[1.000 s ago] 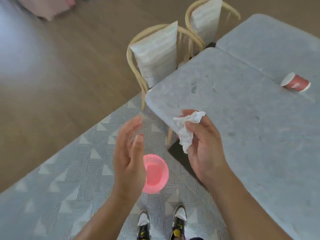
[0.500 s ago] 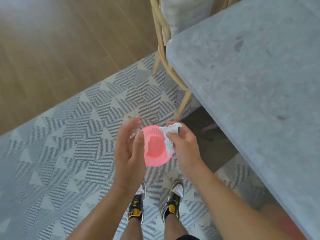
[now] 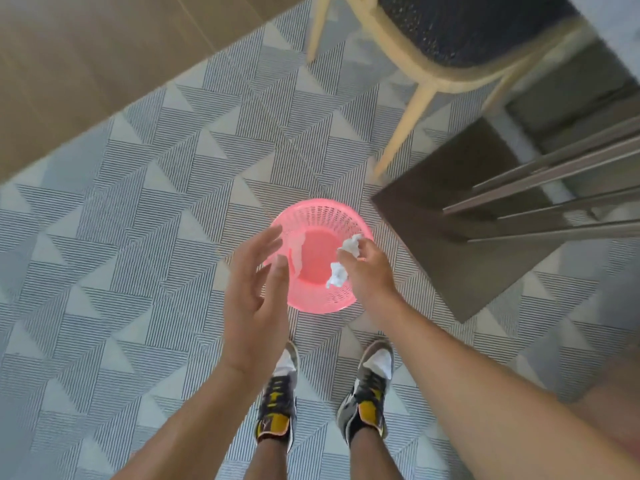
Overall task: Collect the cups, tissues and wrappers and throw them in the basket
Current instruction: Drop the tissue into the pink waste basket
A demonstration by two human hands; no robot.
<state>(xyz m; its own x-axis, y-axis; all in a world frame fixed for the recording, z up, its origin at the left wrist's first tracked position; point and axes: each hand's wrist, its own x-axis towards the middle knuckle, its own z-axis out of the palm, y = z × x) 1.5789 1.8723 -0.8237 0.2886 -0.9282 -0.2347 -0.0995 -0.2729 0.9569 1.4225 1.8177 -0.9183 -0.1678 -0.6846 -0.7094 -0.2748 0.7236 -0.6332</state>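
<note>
A pink plastic basket [image 3: 322, 216] stands on the patterned rug just ahead of my feet. My right hand [image 3: 370, 271] hovers over the basket's right rim and grips a crumpled white tissue [image 3: 349, 245], whose lower end hangs out below the fingers over the basket's mouth. My left hand [image 3: 254, 285] is held over the basket's left rim with its fingers straight and nothing in it. A pale scrap [image 3: 298, 251] lies against the basket's inner left wall. No cups are in view.
A wooden chair [image 3: 426, 74] with a dark seat stands at the upper right, its legs on the grey patterned rug [image 3: 138, 237]. The table's dark base plate [image 3: 460, 258] and metal legs lie right of the basket. Bare wood floor lies at the upper left.
My view has tipped down from the table top to the floor. My right hand has carried the tissue from the table's edge to above the basket. The left hand stayed open beside it.
</note>
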